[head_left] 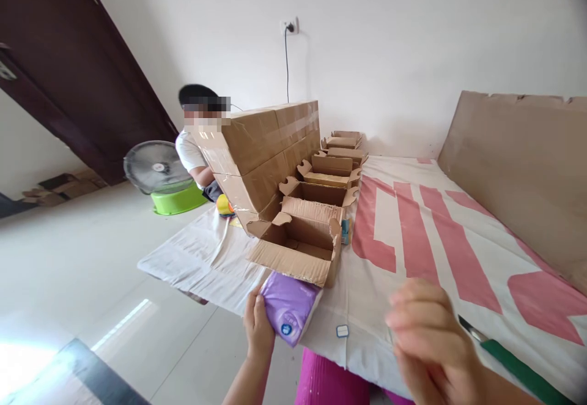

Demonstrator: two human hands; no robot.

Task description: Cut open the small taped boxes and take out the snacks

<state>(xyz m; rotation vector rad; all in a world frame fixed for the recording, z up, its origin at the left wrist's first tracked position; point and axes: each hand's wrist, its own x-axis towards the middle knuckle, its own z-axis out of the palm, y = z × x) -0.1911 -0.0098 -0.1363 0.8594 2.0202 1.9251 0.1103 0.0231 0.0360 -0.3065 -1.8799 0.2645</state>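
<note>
My left hand (pixel 259 319) grips a purple pack of tissues (pixel 291 307) by its left side. The pack is tilted at the table's front edge, just below the nearest open cardboard box (pixel 293 264). My right hand (pixel 428 331) is raised over the front of the table, its fingers curled together and a little blurred. Whatever may be inside those fingers is hidden. Close to it on the right lies a knife with a green handle (pixel 523 362). A small white tag with a blue border (pixel 342 331) rests on the cloth between my hands.
Several open boxes (pixel 316 192) run back in a row beside stacked taped cartons (pixel 261 148). Behind the cartons sits another person (pixel 190 151). A fan (pixel 158 166) and a green basin (pixel 178 198) stand left. A large cardboard sheet (pixel 518 172) leans at right.
</note>
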